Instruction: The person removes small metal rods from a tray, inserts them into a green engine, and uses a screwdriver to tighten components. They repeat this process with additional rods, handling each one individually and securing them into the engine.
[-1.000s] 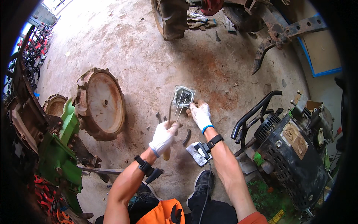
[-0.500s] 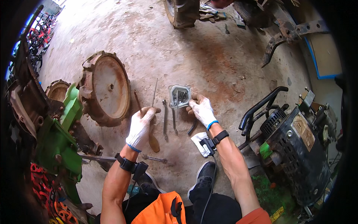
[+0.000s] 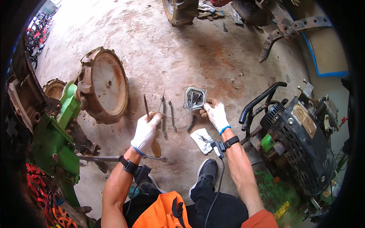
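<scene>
My left hand (image 3: 146,131), white-gloved, is closed on a rusty screwdriver-like tool (image 3: 145,104) with a wooden handle (image 3: 155,147) and a thin metal rod (image 3: 164,91). Two wrenches (image 3: 172,116) lie on the floor to its right; another (image 3: 159,158) lies lower, below the handle. My right hand (image 3: 215,116), gloved too, grips the lower right of a squarish metal housing (image 3: 187,99), which contains small dark parts and a long rod (image 3: 191,112). A short black bent piece (image 3: 191,125) and a crumpled white cloth (image 3: 201,141) lie below it.
Concrete floor (image 3: 228,76) holds a muddy wheel (image 3: 108,85) at left, beside green machinery (image 3: 57,148). A black engine unit (image 3: 300,152) with tube handles stands at right. A tractor tire (image 3: 178,11), gloves (image 3: 211,11) and a rusty bracket (image 3: 285,32) are at the top.
My left hand has moved left, away from the housing, carrying the rusty tool and thin rod, uncovering the wrenches. My right hand still grips the housing.
</scene>
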`<action>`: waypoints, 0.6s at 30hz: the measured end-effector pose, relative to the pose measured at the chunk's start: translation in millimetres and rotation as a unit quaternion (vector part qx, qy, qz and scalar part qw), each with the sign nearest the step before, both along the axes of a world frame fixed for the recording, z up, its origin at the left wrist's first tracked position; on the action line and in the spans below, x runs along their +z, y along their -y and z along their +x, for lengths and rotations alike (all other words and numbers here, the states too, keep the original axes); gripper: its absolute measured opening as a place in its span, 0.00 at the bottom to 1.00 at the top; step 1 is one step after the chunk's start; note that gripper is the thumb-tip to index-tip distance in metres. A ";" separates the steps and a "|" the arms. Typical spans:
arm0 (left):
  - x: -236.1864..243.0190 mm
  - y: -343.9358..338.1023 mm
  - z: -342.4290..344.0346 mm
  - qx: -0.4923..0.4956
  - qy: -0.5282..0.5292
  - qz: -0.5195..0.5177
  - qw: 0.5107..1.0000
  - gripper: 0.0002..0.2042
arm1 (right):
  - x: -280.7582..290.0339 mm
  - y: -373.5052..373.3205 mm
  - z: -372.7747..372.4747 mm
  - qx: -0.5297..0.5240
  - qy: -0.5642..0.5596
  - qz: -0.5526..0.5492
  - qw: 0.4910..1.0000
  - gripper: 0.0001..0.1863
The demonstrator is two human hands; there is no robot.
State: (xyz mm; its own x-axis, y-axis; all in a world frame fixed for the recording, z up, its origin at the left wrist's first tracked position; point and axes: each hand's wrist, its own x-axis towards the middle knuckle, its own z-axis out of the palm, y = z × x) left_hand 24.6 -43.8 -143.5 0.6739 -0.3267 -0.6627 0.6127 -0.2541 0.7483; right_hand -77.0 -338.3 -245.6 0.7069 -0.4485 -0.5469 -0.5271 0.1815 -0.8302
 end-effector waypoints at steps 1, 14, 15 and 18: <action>-1.4 1.0 -2.6 -0.017 -0.002 0.003 1.000 0.16 | -1.2 1.8 -7.5 -0.009 -0.007 0.005 1.000 0.19; -73.9 42.8 -61.8 -0.145 0.032 0.063 0.987 0.14 | -1.7 8.7 -86.7 -0.127 0.025 0.032 0.991 0.18; -83.5 49.0 -64.3 -0.177 0.084 0.093 0.976 0.13 | 0.3 10.2 -87.5 -0.129 0.021 0.027 0.991 0.17; -106.9 68.1 -75.8 -0.197 0.200 0.175 0.944 0.13 | 3.7 13.9 -88.3 -0.144 0.020 0.023 0.989 0.16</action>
